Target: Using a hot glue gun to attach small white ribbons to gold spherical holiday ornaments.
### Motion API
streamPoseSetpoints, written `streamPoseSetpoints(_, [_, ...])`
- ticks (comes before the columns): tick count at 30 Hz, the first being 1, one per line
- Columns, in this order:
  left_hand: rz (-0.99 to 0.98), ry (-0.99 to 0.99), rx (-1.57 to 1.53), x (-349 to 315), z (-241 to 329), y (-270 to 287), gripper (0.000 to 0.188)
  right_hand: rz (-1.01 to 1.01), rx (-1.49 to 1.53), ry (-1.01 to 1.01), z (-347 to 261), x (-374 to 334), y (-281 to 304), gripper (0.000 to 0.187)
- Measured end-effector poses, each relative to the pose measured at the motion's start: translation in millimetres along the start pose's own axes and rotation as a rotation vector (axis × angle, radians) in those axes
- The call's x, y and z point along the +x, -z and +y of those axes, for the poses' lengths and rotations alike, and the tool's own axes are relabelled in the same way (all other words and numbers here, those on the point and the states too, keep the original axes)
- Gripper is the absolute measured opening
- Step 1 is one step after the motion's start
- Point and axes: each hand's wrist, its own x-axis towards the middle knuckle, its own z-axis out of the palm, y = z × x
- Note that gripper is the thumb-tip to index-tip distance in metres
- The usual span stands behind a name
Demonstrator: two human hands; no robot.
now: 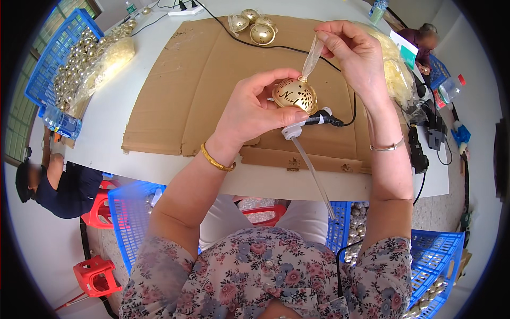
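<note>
My left hand (pixel 257 106) is closed around a gold bell-like ornament (pixel 297 97) with cut-out patterns and dark lettering. From the loop at its top a sheer pale ribbon (pixel 312 59) runs up, pulled taut. The ribbon's upper end is pinched between the thumb and fingers of my right hand (pixel 350 50). Just below the ornament lies a glue gun (pixel 313 121), black with a white part, and a clear glue stick (pixel 313 175) sticks out of it toward me, past the table edge. Its far side is partly hidden by the ornament.
Flattened cardboard (pixel 186 95) covers the middle of the white table (pixel 106 127). Several gold ornaments (pixel 262 34) sit at its far edge, crossed nearby by a black cable (pixel 287 47). A blue crate (pixel 40 80) of ornaments stands left; pale ribbons (pixel 396 66) and a bottle (pixel 449 90) are right.
</note>
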Motion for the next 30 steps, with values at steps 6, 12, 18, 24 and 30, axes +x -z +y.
streamPoseSetpoints(6, [-0.009, -0.008, -0.03, 0.7, -2.1, 0.1, 0.05, -0.076, 0.04, -0.068, 10.5, 3.4, 3.5, 0.017])
streamPoseSetpoints(12, [0.003, 0.021, -0.077, -0.6, 1.5, -0.1, 0.052, -0.151, 0.107, -0.183, 17.3, 5.5, 3.1, 0.017])
streamPoseSetpoints(18, [0.03, -0.129, -0.059, -1.4, 2.8, -2.1, 0.05, -0.302, 0.108, -0.398, 30.8, -2.8, -9.6, 0.017])
streamPoseSetpoints(24, [-0.027, -0.047, -0.062, -2.1, 0.5, 0.7, 0.051, -0.428, 0.142, -0.384, 42.9, -10.4, -19.4, 0.016])
streamPoseSetpoints(30, [0.273, -0.064, -0.175, 13.9, 4.9, 19.4, 0.047, -0.407, -0.004, -0.208, 36.6, -6.9, -12.4, 0.021])
